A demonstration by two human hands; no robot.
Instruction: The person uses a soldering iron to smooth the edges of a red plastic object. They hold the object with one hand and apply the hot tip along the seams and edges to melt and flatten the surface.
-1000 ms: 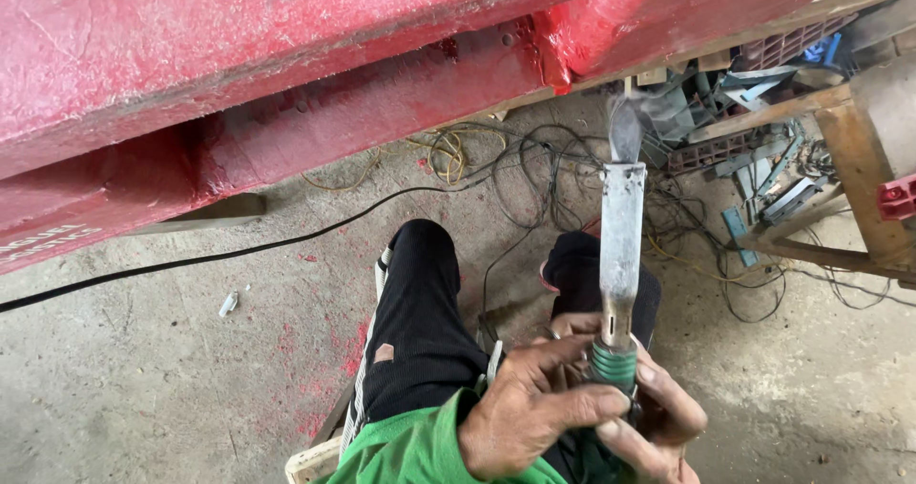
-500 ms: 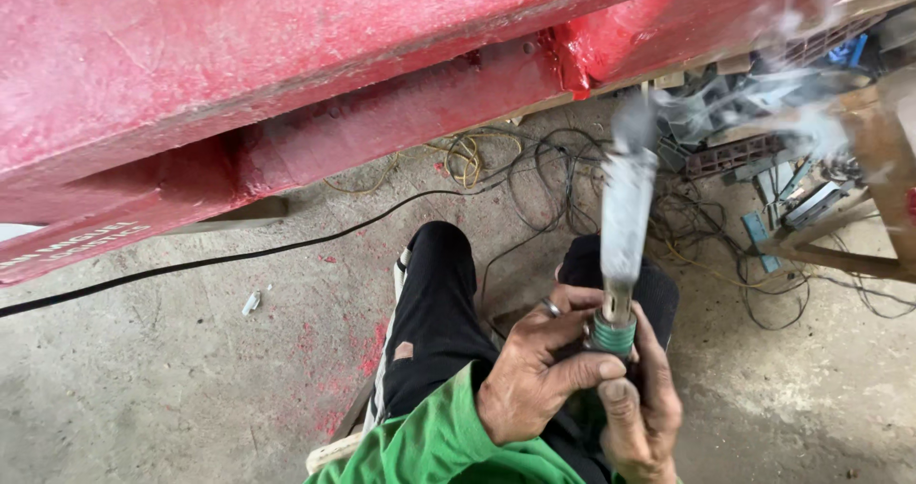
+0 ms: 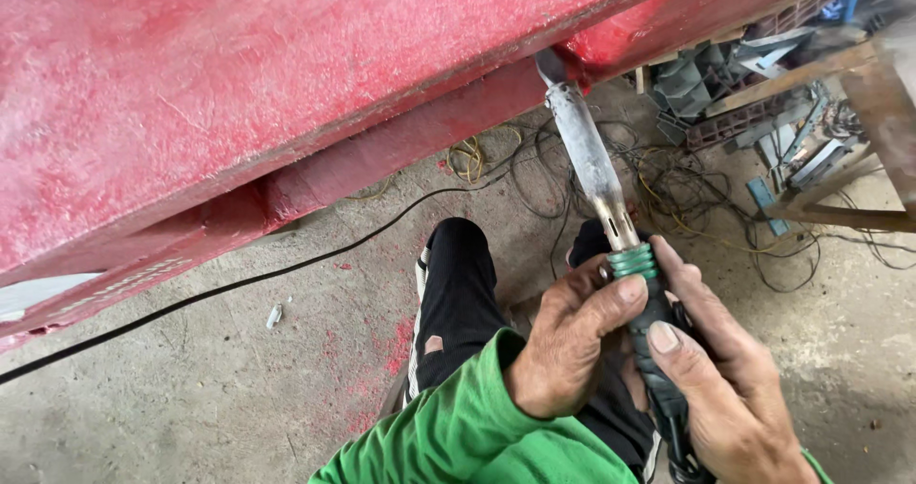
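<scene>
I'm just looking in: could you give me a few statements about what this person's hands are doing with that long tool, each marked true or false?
1. Both hands grip the tool's dark handle. True: left hand and right hand both wrap it.
2. The tool's metal barrel points up toward the red painted beam. True.
3. The sleeve is blue. False: the sleeve is green.
4. The ground is bare of cables. False: a tangle of wires lies on the concrete.

We see a dull grey metal tool [image 3: 592,164] with a green ribbed collar and black grip; above it a scuffed red beam [image 3: 286,93]; below it, a green sleeve [image 3: 477,427].
</scene>
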